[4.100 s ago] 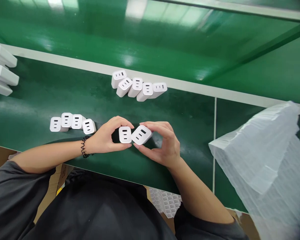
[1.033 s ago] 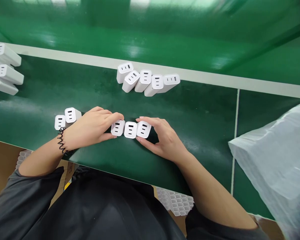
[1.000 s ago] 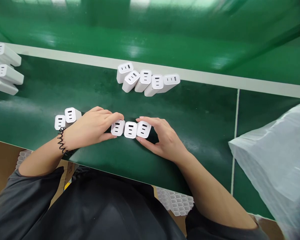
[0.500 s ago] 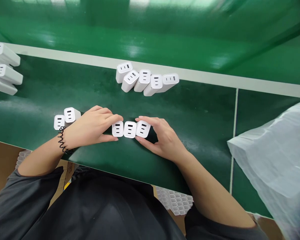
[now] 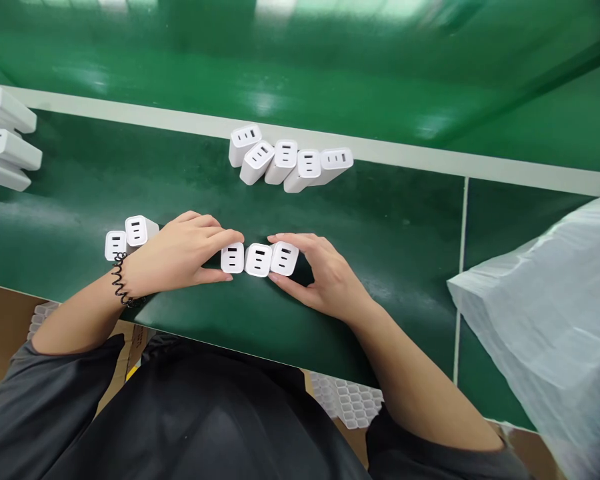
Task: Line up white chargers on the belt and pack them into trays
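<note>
Three white chargers stand in a short row on the green work surface, their port faces turned up. My left hand (image 5: 187,253) grips the left charger (image 5: 233,258) between thumb and fingers. The right charger (image 5: 284,259), slightly tilted, is held the same way by my right hand (image 5: 320,273). Between them stands the middle charger (image 5: 258,261), touching or nearly touching the right one, with a narrow gap to the left one. Beside my left wrist are two more chargers (image 5: 137,231), partly hidden by my forearm.
Several white chargers (image 5: 285,162) stand at the back edge by the pale strip (image 5: 190,125). Another cluster of chargers (image 5: 13,148) is at the far left. A translucent plastic sheet (image 5: 545,300) hangs over the right side. Below the front edge are honeycomb-patterned trays (image 5: 355,403).
The left charger has come slightly apart from the middle one, moving left with my left hand. My right hand keeps its grip. The whole view has shifted a little.
</note>
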A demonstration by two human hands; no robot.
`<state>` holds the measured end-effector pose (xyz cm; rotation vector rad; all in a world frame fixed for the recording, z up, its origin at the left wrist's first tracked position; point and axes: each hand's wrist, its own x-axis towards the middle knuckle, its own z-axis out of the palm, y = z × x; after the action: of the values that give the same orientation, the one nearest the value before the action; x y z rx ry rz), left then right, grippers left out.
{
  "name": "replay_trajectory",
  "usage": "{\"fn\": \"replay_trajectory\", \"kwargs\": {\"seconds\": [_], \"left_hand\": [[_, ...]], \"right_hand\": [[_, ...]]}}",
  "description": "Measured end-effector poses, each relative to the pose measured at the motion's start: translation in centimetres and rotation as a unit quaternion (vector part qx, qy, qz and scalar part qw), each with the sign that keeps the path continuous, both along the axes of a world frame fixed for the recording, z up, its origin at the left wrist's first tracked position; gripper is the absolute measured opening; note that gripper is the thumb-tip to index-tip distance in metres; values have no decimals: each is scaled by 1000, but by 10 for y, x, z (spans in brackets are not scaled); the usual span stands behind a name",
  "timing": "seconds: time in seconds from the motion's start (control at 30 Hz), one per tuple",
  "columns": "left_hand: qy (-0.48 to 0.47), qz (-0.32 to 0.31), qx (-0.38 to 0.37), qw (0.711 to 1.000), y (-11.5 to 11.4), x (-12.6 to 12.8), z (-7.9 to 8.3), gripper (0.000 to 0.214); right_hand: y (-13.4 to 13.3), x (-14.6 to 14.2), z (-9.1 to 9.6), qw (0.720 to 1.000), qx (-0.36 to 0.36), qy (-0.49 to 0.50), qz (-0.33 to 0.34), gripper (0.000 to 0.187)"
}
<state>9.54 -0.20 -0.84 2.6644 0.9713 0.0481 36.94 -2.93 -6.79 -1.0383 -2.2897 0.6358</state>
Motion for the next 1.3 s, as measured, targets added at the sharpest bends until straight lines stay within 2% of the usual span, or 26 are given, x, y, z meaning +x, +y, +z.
{"fn": "replay_trajectory", "kwargs": {"seconds": [0.73,0.87,1.07,1.3], "left_hand": [[-9,2,-3,1000,0,0,-1,45],[-2,7,-7,1000,0,0,-1,44],[-2,-1,2,1000,0,0,0,44],[-14,-2,7,1000,0,0,-1,44]], "right_hand": [[1,1,3,999,27,-4,20,53],[0,0,6,997,57,40,14,59],[-1,0,7,989,132,64,10,33],[0,-2,8,992,113,53,28,12]]}}
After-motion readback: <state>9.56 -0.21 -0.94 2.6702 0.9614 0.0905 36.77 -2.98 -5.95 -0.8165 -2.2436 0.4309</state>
